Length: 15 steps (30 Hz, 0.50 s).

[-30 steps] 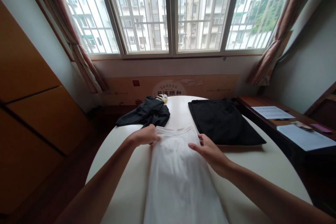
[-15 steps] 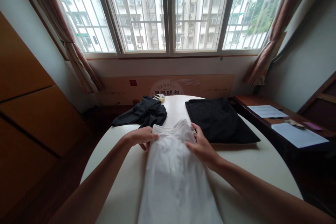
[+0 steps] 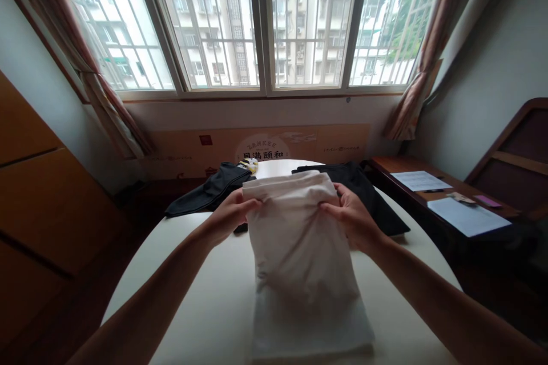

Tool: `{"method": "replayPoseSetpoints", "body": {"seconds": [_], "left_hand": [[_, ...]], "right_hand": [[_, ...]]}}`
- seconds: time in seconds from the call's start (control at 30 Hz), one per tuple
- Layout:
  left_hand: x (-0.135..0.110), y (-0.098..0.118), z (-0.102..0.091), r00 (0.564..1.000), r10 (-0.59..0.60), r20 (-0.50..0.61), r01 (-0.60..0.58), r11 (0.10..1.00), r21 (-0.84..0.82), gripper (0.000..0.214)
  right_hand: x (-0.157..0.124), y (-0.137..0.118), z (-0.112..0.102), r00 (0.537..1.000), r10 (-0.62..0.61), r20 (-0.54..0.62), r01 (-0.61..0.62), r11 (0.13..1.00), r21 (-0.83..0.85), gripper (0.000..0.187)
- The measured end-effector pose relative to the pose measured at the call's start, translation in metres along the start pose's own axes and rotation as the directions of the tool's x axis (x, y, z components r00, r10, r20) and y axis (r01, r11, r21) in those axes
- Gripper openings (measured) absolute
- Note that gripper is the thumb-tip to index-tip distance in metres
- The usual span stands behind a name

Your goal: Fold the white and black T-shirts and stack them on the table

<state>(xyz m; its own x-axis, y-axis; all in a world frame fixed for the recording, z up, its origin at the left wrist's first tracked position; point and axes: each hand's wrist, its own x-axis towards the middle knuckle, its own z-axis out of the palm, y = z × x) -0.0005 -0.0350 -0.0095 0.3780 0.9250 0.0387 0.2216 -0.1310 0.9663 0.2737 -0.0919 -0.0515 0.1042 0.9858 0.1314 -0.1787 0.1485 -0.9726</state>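
Observation:
A white garment (image 3: 299, 251) lies lengthwise on the round white table (image 3: 205, 296), its far end lifted up and curling back toward me. My left hand (image 3: 231, 214) grips the raised edge on the left side, fingers closed round the cloth. My right hand (image 3: 353, 214) grips the same edge on the right side, also closed on it. The near end of the garment still rests flat on the table.
A crumpled black garment (image 3: 209, 191) lies at the table's far left, a flat folded black garment (image 3: 377, 205) at the far right. A dark wooden desk (image 3: 394, 168) with papers (image 3: 466, 217) stands to the right. A wooden cabinet (image 3: 47, 205) is at left, windows ahead.
Both hands closed on the white garment's far end and lifted it off the table, bringing it up and back toward me. The view shifted right.

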Motion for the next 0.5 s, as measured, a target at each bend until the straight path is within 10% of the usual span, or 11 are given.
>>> {"method": "replayPoseSetpoints", "body": {"seconds": [0.3, 0.5], "left_hand": [[0.110, 0.047, 0.071, 0.968, 0.242, 0.064, -0.206, 0.915, -0.346, 0.034], [0.199, 0.047, 0.114, 0.982, 0.177, -0.058, -0.186, 0.905, -0.382, 0.020]], "right_hand": [[0.080, -0.062, -0.095, 0.947, -0.272, -0.172, 0.258, 0.961, -0.100, 0.058], [0.166, -0.053, -0.148, 0.932, -0.188, -0.310, 0.154, 0.979, -0.132, 0.052]]}}
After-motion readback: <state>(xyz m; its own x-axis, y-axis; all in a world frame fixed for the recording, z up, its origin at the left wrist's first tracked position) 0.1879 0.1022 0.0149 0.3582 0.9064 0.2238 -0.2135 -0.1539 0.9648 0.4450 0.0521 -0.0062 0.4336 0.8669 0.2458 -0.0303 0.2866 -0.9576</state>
